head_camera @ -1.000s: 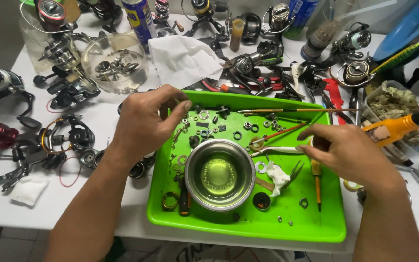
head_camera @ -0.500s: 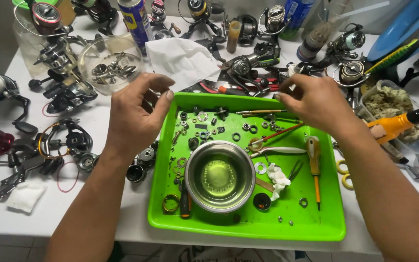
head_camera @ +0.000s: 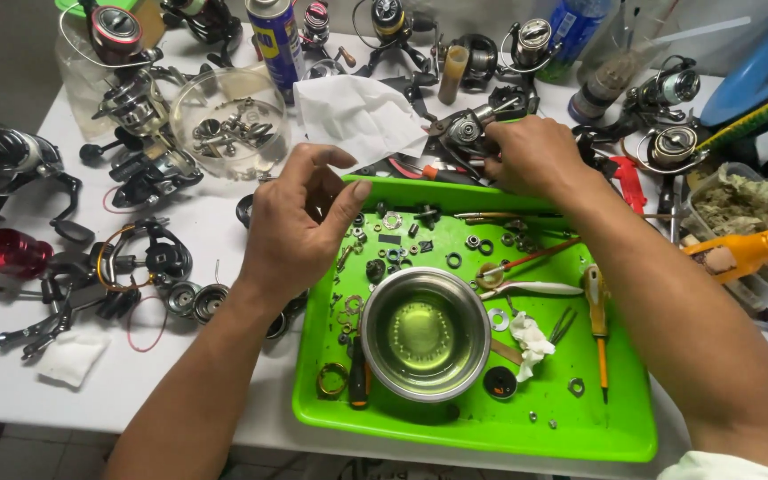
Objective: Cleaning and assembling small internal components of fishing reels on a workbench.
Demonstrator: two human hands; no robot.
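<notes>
My left hand (head_camera: 300,222) hovers over the left edge of a bright green tray (head_camera: 491,436), fingers curled but apart, with nothing visibly in them. My right hand (head_camera: 535,160) reaches just past the tray's far edge, its fingers closed on a dark fishing reel body (head_camera: 466,132) lying on the white table. A steel bowl (head_camera: 424,333) with a little liquid stands in the middle of the tray. Around the bowl lie small washers, screws and gears, a yellow-handled screwdriver (head_camera: 597,311), white tweezers (head_camera: 531,289) and a red-handled brush (head_camera: 540,253).
Several reels and loose reel parts crowd the table at left and back. A glass bowl (head_camera: 228,124) holds metal parts beside a crumpled white tissue (head_camera: 357,116). A spray can (head_camera: 273,40) stands at the back, an orange-handled tool (head_camera: 748,249) at right, a red spool (head_camera: 6,249) at left.
My right hand has moved from over the tray's right side up past its far edge onto the reel body. My left hand stays near the tray's left edge, fingers slightly more spread.
</notes>
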